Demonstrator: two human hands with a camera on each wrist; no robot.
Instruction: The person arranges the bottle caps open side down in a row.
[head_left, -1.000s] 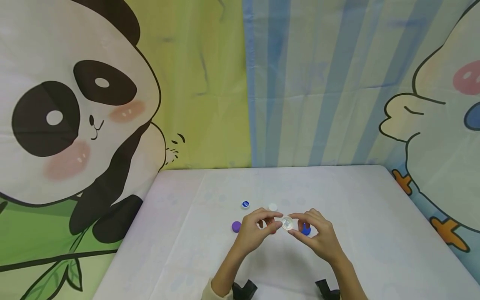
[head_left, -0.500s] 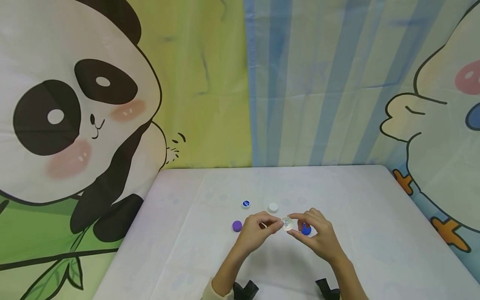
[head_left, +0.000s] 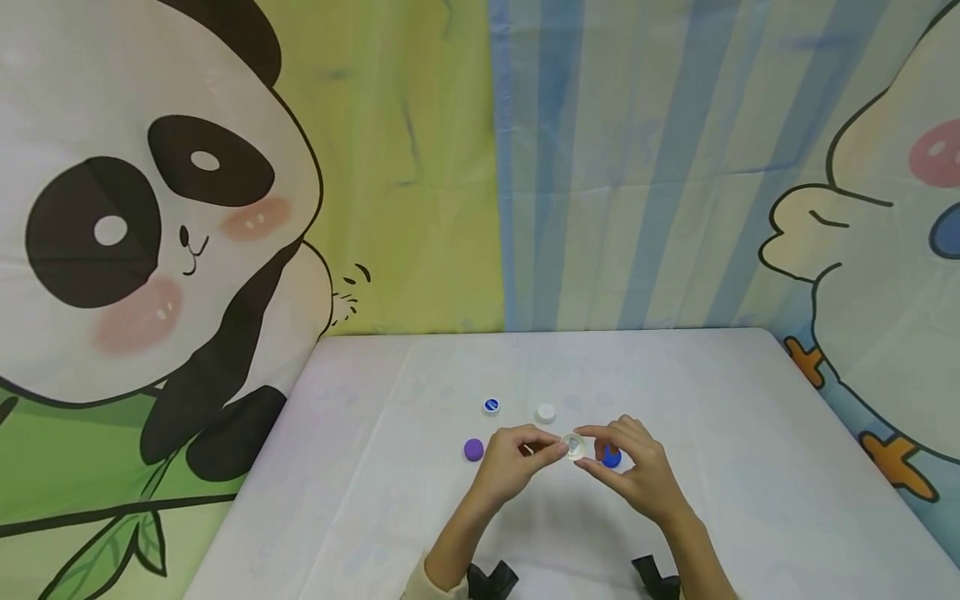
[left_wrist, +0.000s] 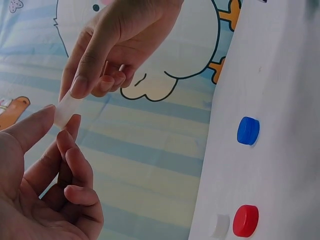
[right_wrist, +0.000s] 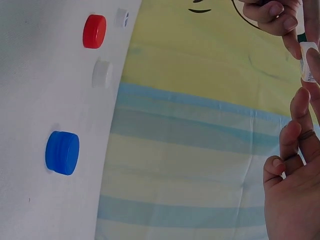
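A small white bottle cap [head_left: 573, 446] is held up between both hands over the table, its hollow side facing the head camera. My left hand [head_left: 519, 462] pinches its left edge between thumb and fingers. From the other side my right hand [head_left: 637, 468] grips the rim, index finger on top and thumb below. The left wrist view shows the cap [left_wrist: 65, 109] side-on; in the right wrist view print shows on the cap [right_wrist: 308, 67], partly covered by fingers. A blue bottle cap [head_left: 612, 457] lies behind the right fingers. The red cap [left_wrist: 245, 221] is hidden from the head view.
More caps lie on the white-covered table [head_left: 405, 517]: a purple cap [head_left: 473, 450] left of the hands, a blue-and-white cap [head_left: 491, 406] and a white cap [head_left: 545, 413] farther back. Printed cloth [head_left: 412, 167] hangs behind the table.
My left fingers have drawn closer together at the cap's left edge, covering the red cap seen between them before. My right hand stays in place on the cap.
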